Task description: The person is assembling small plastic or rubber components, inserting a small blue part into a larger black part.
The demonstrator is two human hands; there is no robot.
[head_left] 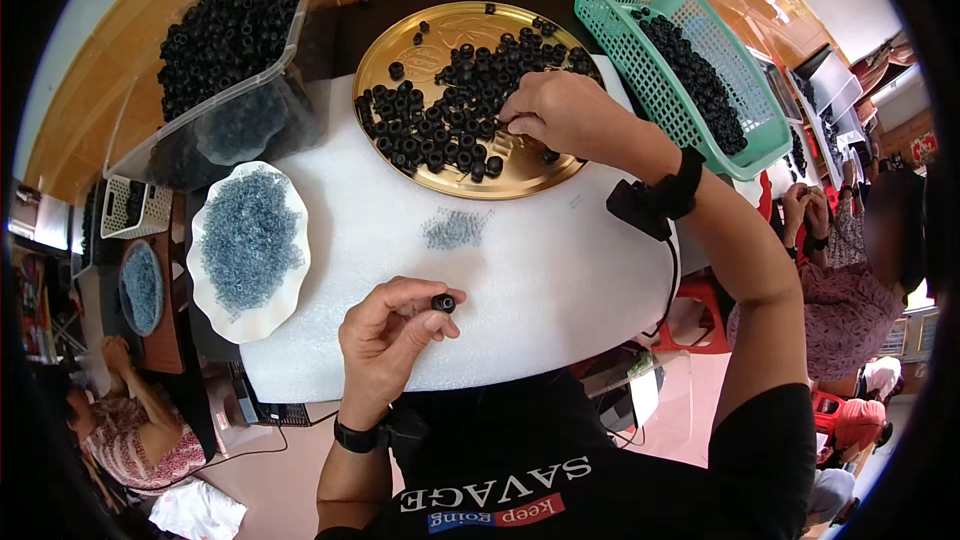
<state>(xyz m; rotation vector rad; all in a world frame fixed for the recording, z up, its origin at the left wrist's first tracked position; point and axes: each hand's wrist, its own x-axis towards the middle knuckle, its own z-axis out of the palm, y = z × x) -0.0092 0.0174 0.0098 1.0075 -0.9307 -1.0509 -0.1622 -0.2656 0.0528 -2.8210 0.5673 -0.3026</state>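
Between the thumb and fingers of my left hand (385,335) is a small black ringed part (444,303), short and round, with a hole in its end. It is held above the white foam sheet (560,270). My right hand (565,110) reaches over the right side of the round gold tray (545,175), its fingers bent together among many loose black parts (430,125). What those fingertips pinch, if anything, is hidden. On the foam, between my hands, lies a small patch of tiny bluish, clear bits (455,228).
A scalloped white plate (255,325) heaped with bluish clear bits stands at left. Behind it is a clear plastic bin (300,50) of black parts. A green basket (640,65) with more sits at far right. A cable (672,290) hangs from my right wrist. Other people sit on both sides.
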